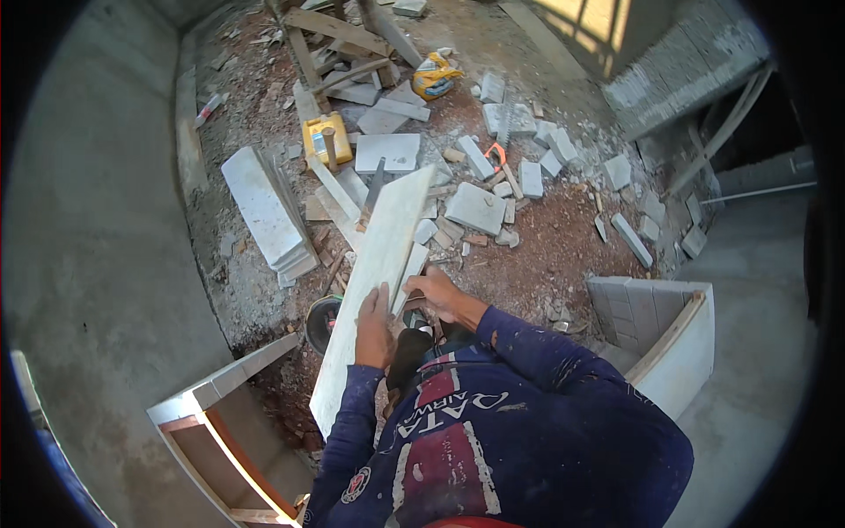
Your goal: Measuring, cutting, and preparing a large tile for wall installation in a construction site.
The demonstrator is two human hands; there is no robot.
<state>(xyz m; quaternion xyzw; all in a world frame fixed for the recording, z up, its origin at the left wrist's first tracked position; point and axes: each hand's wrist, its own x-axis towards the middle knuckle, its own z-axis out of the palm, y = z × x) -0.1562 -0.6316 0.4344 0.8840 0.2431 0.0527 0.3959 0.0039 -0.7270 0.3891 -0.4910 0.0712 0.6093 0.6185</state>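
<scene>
A long white slab slants across in front of me, its far end up to the right and its near end beside my left forearm. My left hand lies on its face, fingers stretched along the surface. At the slab's right edge my right hand is closed, fingers curled in a pinch; whatever they hold is hidden or too small to name. A second, shorter white strip shows beside the long slab, just beyond my right hand. Partly covered by the slab, a round dark bucket stands on its left.
Stacked white slabs lie at left. Beyond are a yellow jerrycan, a hammer, an orange-handled saw, scrap boards and broken blocks. Low white-block walls with wooden frames stand near left and right.
</scene>
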